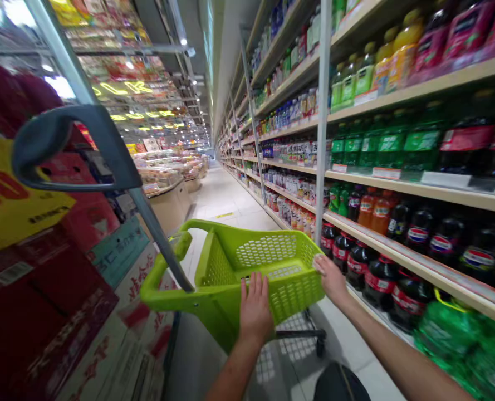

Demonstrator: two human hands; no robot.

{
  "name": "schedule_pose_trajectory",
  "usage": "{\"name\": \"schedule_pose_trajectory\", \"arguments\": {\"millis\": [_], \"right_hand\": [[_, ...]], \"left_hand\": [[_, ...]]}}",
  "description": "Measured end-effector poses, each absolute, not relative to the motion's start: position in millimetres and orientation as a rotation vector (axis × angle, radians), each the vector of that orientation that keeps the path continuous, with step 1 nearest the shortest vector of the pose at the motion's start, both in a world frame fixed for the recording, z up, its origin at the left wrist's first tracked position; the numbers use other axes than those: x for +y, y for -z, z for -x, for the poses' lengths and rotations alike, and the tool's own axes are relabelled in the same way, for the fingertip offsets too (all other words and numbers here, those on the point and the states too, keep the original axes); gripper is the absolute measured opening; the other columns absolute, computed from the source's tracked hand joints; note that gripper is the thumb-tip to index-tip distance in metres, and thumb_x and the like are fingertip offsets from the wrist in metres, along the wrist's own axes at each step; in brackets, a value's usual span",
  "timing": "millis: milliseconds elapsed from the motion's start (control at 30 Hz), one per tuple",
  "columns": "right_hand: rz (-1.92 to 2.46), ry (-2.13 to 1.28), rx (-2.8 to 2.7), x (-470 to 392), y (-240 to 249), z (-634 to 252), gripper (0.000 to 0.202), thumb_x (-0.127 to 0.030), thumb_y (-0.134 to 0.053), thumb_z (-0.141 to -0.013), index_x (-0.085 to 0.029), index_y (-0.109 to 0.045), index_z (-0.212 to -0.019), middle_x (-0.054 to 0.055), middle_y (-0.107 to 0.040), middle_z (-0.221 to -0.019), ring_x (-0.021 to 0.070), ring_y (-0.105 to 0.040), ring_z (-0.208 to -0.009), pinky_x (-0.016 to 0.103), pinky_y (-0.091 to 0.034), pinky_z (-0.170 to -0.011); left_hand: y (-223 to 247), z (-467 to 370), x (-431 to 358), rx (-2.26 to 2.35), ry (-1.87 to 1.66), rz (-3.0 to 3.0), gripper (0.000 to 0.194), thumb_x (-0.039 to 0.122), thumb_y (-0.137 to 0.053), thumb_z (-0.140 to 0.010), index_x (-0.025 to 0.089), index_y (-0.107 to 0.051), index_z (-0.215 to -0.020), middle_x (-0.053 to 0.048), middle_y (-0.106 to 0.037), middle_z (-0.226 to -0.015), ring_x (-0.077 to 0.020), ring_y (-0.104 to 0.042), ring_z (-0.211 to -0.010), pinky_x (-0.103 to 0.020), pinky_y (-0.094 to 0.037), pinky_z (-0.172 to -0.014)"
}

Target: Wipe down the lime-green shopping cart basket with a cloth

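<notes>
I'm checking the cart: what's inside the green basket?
Inside the green basket, only slotted floor and far wall show; the near wall, under the left hand, hides the nearest floor.

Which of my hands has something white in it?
The right hand, at the right end of the green basket: a white thing shows at its fingertips. The left hand rests on the near rim with nothing white.
</notes>
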State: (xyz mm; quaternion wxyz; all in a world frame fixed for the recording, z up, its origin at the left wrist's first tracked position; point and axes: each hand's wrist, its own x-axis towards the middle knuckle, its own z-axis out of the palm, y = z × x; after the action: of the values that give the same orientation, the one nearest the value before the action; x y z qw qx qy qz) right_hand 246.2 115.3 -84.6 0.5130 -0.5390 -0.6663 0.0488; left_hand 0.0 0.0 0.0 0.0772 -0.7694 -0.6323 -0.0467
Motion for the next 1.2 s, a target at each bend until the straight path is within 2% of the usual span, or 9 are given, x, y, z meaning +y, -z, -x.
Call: {"name": "schedule_pose_trajectory", "arguments": {"millis": [100,167,400,567,700,833,967,1100,1200], "right_hand": [[1.090,-0.177,-1.796,91,82,-173,0.058,0.001,-0.036,-0.063,-0.022,-0.058,-0.112,0.007,-0.054,-0.121,0.0194,-0.045,-0.116,0.044,-0.037,-0.098],[0.986,-0.189,-1.905,83,78,-151,0.059,0.001,-0.036,-0.064,-0.023,-0.056,-0.114,0.007,-0.050,-0.126,0.0183,-0.044,-0.117,0.042,-0.038,-0.097],[1.322,0.017,-1.744,99,72,-225,0.046,-0.002,-0.036,-0.067,-0.015,-0.063,-0.102,0.013,-0.057,-0.114,0.0244,-0.048,-0.111,0.046,-0.039,-0.092],[1.242,0.003,-1.837,79,62,-156,0.056,0.002,-0.033,-0.064,-0.017,-0.058,-0.110,0.010,-0.057,-0.116,0.0216,-0.046,-0.115,0.043,-0.037,-0.095],[1.037,-0.046,-1.978,59,54,-93,0.061,0.001,-0.034,-0.065,-0.019,-0.052,-0.119,0.010,-0.051,-0.125,0.0211,-0.042,-0.119,0.045,-0.033,-0.099],[1.120,-0.047,-1.900,68,61,-128,0.060,0.002,-0.034,-0.061,-0.019,-0.057,-0.113,0.010,-0.054,-0.122,0.0229,-0.045,-0.115,0.049,-0.034,-0.096],[1.142,-0.067,-1.760,76,62,-146,0.057,-0.001,-0.036,-0.064,-0.022,-0.057,-0.112,0.007,-0.057,-0.117,0.0222,-0.047,-0.113,0.047,-0.037,-0.096],[0.875,-0.220,-1.804,45,31,-57,0.057,-0.002,-0.037,-0.066,-0.024,-0.055,-0.116,0.005,-0.058,-0.116,0.0197,-0.048,-0.113,0.041,-0.040,-0.096],[0.729,-0.329,-1.810,14,-4,21,0.057,-0.003,-0.039,-0.069,-0.022,-0.050,-0.122,0.006,-0.054,-0.122,0.0192,-0.046,-0.115,0.038,-0.042,-0.094]], "left_hand": [[-3,-8,3,-1.889,0.104,2.299,0.065,0.029,-0.042,-0.074,0.010,-0.028,-0.135,-0.010,-0.024,-0.143,-0.0261,-0.014,-0.133,-0.050,-0.009,-0.108],[-10,-3,2,-1.862,0.088,2.323,0.065,0.029,-0.042,-0.073,0.010,-0.029,-0.134,-0.009,-0.026,-0.143,-0.0247,-0.016,-0.133,-0.048,-0.011,-0.109],[-45,69,-21,-1.909,0.218,1.960,0.058,0.022,-0.041,-0.072,0.008,-0.039,-0.129,-0.011,-0.036,-0.138,-0.0251,-0.024,-0.131,-0.047,-0.011,-0.108],[-42,70,-25,-1.860,0.263,1.983,0.053,0.021,-0.042,-0.072,0.009,-0.046,-0.124,-0.011,-0.051,-0.126,-0.0250,-0.039,-0.121,-0.043,-0.019,-0.106],[-41,69,-26,-1.800,0.314,2.064,0.052,0.019,-0.045,-0.071,0.011,-0.047,-0.123,-0.011,-0.051,-0.126,-0.0245,-0.040,-0.122,-0.043,-0.020,-0.106],[-51,103,-40,-1.742,0.557,1.950,0.050,0.019,-0.041,-0.076,0.014,-0.042,-0.125,-0.010,-0.048,-0.130,-0.0218,-0.039,-0.122,-0.044,-0.014,-0.108],[-57,132,-48,-1.885,0.725,1.532,0.057,0.021,-0.042,-0.075,0.005,-0.033,-0.129,-0.019,-0.040,-0.133,-0.0280,-0.031,-0.127,-0.050,-0.013,-0.106],[-54,130,-42,-1.974,0.612,1.562,0.059,0.021,-0.044,-0.072,-0.001,-0.035,-0.126,-0.023,-0.047,-0.126,-0.0310,-0.035,-0.123,-0.050,-0.019,-0.103],[-52,127,-41,-1.983,0.583,1.565,0.059,0.019,-0.043,-0.072,0.001,-0.034,-0.128,-0.023,-0.045,-0.128,-0.0300,-0.036,-0.123,-0.051,-0.017,-0.104]]}}
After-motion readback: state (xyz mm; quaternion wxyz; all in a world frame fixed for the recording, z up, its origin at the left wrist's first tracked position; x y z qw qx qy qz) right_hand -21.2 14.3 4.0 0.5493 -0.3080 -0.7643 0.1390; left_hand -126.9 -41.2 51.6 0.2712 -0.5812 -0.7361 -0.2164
